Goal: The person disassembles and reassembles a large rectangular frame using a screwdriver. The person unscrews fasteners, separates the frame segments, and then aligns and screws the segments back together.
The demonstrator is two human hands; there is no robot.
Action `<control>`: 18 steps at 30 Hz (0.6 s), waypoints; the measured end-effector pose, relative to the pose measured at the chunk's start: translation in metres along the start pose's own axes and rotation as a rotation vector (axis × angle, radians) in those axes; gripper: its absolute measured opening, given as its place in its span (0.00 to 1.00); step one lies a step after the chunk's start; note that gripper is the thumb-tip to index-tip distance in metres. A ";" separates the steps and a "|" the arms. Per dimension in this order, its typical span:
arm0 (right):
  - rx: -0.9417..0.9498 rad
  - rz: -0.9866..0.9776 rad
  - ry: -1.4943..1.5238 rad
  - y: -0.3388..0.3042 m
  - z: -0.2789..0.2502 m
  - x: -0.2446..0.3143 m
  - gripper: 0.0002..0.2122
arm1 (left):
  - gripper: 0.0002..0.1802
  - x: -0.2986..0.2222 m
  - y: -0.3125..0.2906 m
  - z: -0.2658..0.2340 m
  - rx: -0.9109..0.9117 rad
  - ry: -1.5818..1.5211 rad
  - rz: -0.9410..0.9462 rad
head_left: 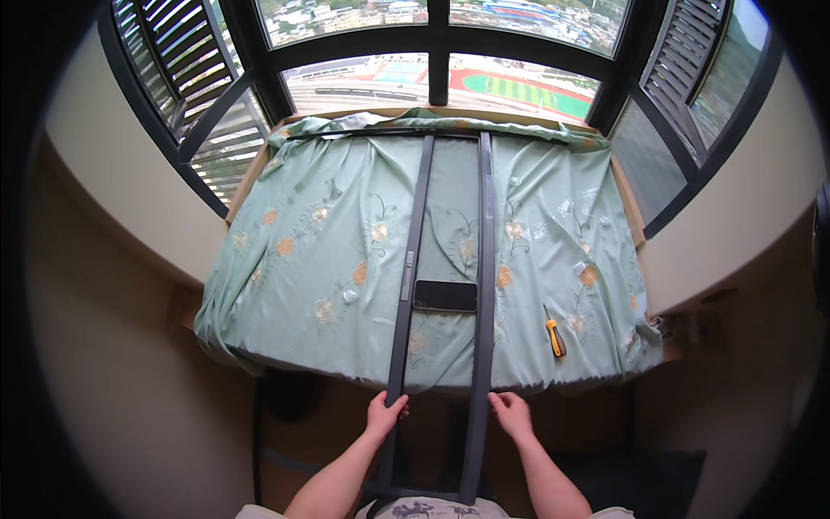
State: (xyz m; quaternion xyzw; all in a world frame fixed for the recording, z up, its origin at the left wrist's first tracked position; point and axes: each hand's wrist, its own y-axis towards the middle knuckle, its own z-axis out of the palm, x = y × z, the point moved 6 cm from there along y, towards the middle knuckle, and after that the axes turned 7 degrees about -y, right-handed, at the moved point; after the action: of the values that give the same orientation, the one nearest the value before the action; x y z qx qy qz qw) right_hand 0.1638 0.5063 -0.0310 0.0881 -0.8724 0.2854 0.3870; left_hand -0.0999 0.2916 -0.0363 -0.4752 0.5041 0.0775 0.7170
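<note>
Left hand [386,415]: thumb and fingers closed around the left long rail [412,251]. Right hand [513,415]: fingertips drawn together at the outer edge of the right long rail [487,259]; whether they clamp or merely steady it cannot be told.

Both rails belong to a long, narrow, dark-grey rectangular frame [486,208], apparently metal. Its near end is at the wearer's pale printed garment [432,509]; its far part lies over a pale-green cloth with embroidered flowers [303,294], spread across the ledge below the window [438,69]. The area between the rails looks slightly darker; a fine mesh is possible but not confirmed.

Handling, as judged: light for its length, stiff along the rails, liable to twist at the corners; the smooth finish may slip. Any mesh would dent easily. Best hold: both rails, opposite one another, nearer mid-length.

Count: one frame, two long rails, one black flat smartphone [444,296] between the rails, one yellow-and-black-handled screwdriver [555,337] right of the frame, one cloth, and one slender dark bar [346,132] along the cloth's far edge.
</note>
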 end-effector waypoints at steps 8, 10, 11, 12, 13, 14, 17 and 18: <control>-0.040 0.204 0.300 -0.009 0.058 0.058 0.16 | 0.20 -0.014 -0.008 -0.004 -0.232 0.181 0.103; -0.058 0.203 0.309 -0.011 0.060 0.054 0.17 | 0.21 -0.020 -0.013 -0.006 -0.264 0.201 0.137; -0.070 0.198 0.319 -0.014 0.059 0.054 0.17 | 0.21 -0.021 -0.016 -0.006 -0.261 0.201 0.135; -0.072 0.201 0.318 -0.016 0.059 0.053 0.17 | 0.21 -0.022 -0.019 -0.007 -0.266 0.201 0.137; -0.069 0.198 0.336 -0.018 0.059 0.053 0.17 | 0.21 -0.022 -0.021 -0.008 -0.272 0.201 0.138; -0.067 0.194 0.355 -0.020 0.058 0.054 0.17 | 0.21 -0.021 -0.022 -0.009 -0.269 0.201 0.137; -0.074 0.205 0.355 -0.026 0.058 0.050 0.16 | 0.21 -0.019 -0.028 -0.012 -0.275 0.191 0.147; -0.076 0.208 0.354 -0.028 0.058 0.049 0.16 | 0.21 -0.018 -0.030 -0.012 -0.288 0.184 0.147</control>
State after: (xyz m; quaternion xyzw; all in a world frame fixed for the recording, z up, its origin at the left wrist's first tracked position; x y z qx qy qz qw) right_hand 0.1050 0.4535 -0.0146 -0.0685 -0.8055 0.3015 0.5056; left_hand -0.0985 0.2726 -0.0045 -0.5401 0.5846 0.1573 0.5846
